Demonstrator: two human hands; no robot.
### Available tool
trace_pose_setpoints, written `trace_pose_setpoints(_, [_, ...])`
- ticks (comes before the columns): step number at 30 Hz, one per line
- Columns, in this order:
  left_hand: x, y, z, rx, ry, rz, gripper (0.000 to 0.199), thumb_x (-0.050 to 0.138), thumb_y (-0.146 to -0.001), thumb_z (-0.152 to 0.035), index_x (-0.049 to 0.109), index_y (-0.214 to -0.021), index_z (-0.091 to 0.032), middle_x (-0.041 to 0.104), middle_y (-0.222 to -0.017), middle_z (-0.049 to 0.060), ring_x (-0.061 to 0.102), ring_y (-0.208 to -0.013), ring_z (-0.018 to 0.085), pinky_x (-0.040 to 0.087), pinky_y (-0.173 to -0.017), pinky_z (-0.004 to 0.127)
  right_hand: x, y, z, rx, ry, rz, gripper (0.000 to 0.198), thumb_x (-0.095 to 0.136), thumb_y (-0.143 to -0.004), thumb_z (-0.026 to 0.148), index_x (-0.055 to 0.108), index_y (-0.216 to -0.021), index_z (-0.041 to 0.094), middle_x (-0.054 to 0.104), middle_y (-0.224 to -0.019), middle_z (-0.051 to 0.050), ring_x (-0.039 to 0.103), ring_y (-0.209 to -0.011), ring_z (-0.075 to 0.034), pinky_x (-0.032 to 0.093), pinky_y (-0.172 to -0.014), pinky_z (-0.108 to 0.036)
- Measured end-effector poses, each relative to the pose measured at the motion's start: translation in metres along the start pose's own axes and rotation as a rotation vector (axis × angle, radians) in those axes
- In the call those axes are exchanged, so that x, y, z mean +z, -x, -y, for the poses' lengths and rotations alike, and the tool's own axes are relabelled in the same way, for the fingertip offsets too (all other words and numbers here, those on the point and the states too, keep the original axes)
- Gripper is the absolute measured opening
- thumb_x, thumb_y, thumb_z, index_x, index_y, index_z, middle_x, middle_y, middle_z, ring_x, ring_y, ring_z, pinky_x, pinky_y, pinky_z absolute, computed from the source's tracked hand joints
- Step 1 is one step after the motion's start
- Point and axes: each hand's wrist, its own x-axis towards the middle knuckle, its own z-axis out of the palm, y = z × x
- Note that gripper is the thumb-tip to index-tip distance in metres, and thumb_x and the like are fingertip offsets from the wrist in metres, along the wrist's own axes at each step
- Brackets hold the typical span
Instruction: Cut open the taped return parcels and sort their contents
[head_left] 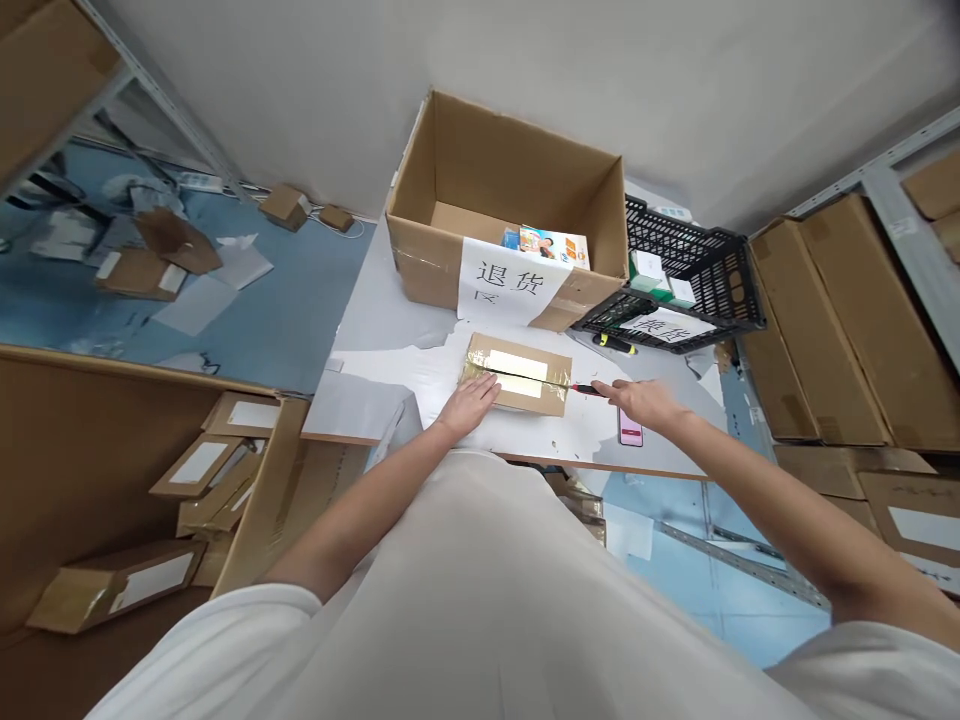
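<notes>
A small taped cardboard box (517,404) with a white label lies on the white table in front of me. A dark line runs along its middle seam, through the label and the shiny tape. My left hand (471,402) rests flat on the box's left end with its fingers stretched out. At the right end, my right hand (637,400) is closed around a slim red-and-black utility knife (583,389). The knife's tip is at the box's right edge, by the seam; its blade is too small to make out. A phone (630,428) with a lit pink screen lies just below my right hand.
Behind the box stands a large open carton (427,262) with small packages inside. Right of it is a black plastic crate (720,270) holding small boxes. A yellow-and-black tool (615,344) lies before the crate. A big carton (281,470) of parcels stands at left.
</notes>
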Motion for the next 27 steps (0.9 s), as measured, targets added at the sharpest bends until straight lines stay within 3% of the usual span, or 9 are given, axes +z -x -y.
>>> trace_pose_setpoints(4, [-0.008, -0.003, -0.003, -0.021, 0.005, 0.052, 0.036, 0.041, -0.094, -0.021, 0.056, -0.126, -0.012, 0.054, -0.136, 0.016, 0.047, -0.131, 0.027, 0.041, -0.106, 0.045, 0.03, 0.026, -0.015, 0.079, -0.181, -0.111, 0.052, 0.038, -0.092, 0.017, 0.041, -0.141, 0.034, 0.067, -0.111, -0.01, 0.069, -0.081, -0.022, 0.044, -0.062, -0.028])
trace_pose_setpoints(6, [-0.017, -0.007, -0.005, -0.031, 0.012, 0.081, 0.037, 0.044, -0.093, -0.023, 0.056, -0.126, -0.014, 0.055, -0.135, 0.016, 0.047, -0.13, 0.028, 0.04, -0.105, 0.045, 0.052, 0.033, -0.015, 0.195, -0.446, -0.274, 0.048, 0.039, -0.094, 0.027, 0.043, -0.141, 0.03, 0.066, -0.117, -0.011, 0.067, -0.085, -0.023, 0.047, -0.063, -0.03])
trace_pose_setpoints(8, [-0.028, -0.016, -0.005, -0.037, 0.015, 0.119, 0.043, 0.053, -0.088, -0.031, 0.054, -0.129, -0.016, 0.055, -0.134, 0.017, 0.047, -0.129, 0.03, 0.037, -0.106, 0.046, 0.078, 0.035, -0.004, 0.355, -0.834, -0.415, 0.054, 0.039, -0.093, 0.04, 0.038, -0.145, 0.023, 0.067, -0.112, -0.012, 0.066, -0.076, -0.02, 0.049, -0.059, -0.029])
trace_pose_setpoints(11, [-0.044, -0.037, 0.0, -0.07, -0.008, 0.162, 0.087, 0.072, -0.067, -0.055, 0.043, -0.139, -0.016, 0.042, -0.144, 0.021, 0.034, -0.135, 0.039, 0.022, -0.112, 0.055, 0.109, 0.021, 0.03, 0.476, -1.452, -0.457, 0.077, 0.045, -0.087, 0.055, 0.021, -0.152, 0.02, 0.068, -0.094, -0.007, 0.055, -0.05, -0.012, 0.045, -0.043, -0.025])
trace_pose_setpoints(14, [-0.051, -0.057, 0.009, -0.108, -0.058, 0.23, 0.128, 0.076, -0.044, -0.071, 0.027, -0.148, -0.014, 0.017, -0.156, 0.024, 0.011, -0.142, 0.048, 0.005, -0.111, 0.064, 0.122, -0.003, 0.067, 0.437, -1.827, -0.495, 0.085, 0.052, -0.08, 0.062, 0.025, -0.15, 0.023, 0.065, -0.089, -0.004, 0.048, -0.043, -0.007, 0.04, -0.036, -0.021])
trace_pose_setpoints(16, [-0.052, -0.065, 0.014, -0.111, -0.076, 0.3, 0.136, 0.074, -0.041, -0.075, 0.022, -0.15, -0.014, 0.011, -0.157, 0.024, 0.006, -0.142, 0.049, 0.003, -0.109, 0.067, 0.122, -0.017, 0.083, 0.427, -1.935, -0.535, 0.085, 0.055, -0.078, 0.061, 0.028, -0.149, 0.023, 0.064, -0.086, -0.003, 0.046, -0.042, -0.006, 0.039, -0.035, -0.02])
trace_pose_setpoints(19, [-0.051, -0.069, 0.016, -0.128, -0.078, 0.35, 0.133, 0.072, -0.044, -0.077, 0.021, -0.15, -0.015, 0.015, -0.156, 0.023, 0.011, -0.142, 0.046, 0.01, -0.11, 0.065, 0.121, -0.027, 0.09, 0.405, -1.99, -0.555, 0.083, 0.057, -0.079, 0.057, 0.029, -0.149, 0.024, 0.063, -0.085, -0.002, 0.046, -0.041, -0.005, 0.038, -0.034, -0.019])
trace_pose_setpoints(27, [-0.046, -0.066, 0.007, -0.223, -0.04, 0.279, 0.114, 0.07, -0.054, -0.073, 0.033, -0.145, -0.016, 0.026, -0.153, 0.02, 0.019, -0.139, 0.043, 0.036, -0.102, 0.056, 0.126, -0.015, 0.066, 0.259, -1.903, -0.411, 0.077, 0.059, -0.08, 0.053, 0.034, -0.148, 0.024, 0.057, -0.072, 0.003, 0.043, -0.039, -0.004, 0.034, -0.033, -0.018])
